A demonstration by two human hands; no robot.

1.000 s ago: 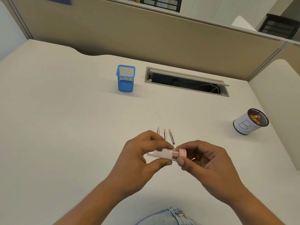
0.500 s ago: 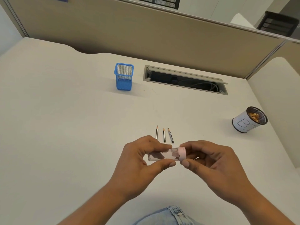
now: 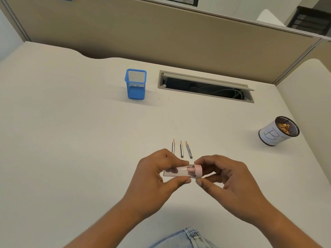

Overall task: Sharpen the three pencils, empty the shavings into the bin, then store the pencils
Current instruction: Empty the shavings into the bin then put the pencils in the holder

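Sharpener [image 3: 180, 171] is held off the tabletop [image 3: 71, 140], lower centre of frame, lying sideways with its pink cap [image 3: 198, 170] to the right. Left hand [image 3: 154, 178] pinches the clear body, fingers [image 3: 180, 181] curled round it. Right hand [image 3: 231, 183] pinches the cap with thumb and fingertips.

Pencils [image 3: 181, 149] lie just above the hands, three side by side with small gaps, points toward the top of frame. All three look sharpened.

Step, my read: the shavings stage, working the cap. Can't tell if it's coming off or going back on. Body looks mostly clear, and the bin [image 3: 270, 136] at mid right already has shavings in it, so reseating seems likelier.

Next:
- If cap is closing: seat it square, put the sharpener down clear of the pencils, then gather them.
- Storage target is presumably the blue mesh holder [image 3: 135, 86], upper centre-left, upright, well apart from the pencils.

Room:
- Bare tabletop left of the hands and between pencils and holder, so the path is open.
- Open cable slot [image 3: 206, 86] sits just right of the holder; a dropped pencil could roll in.
- Bin is near the right tabletop edge.
- Partition [image 3: 161, 33] closes the far side.
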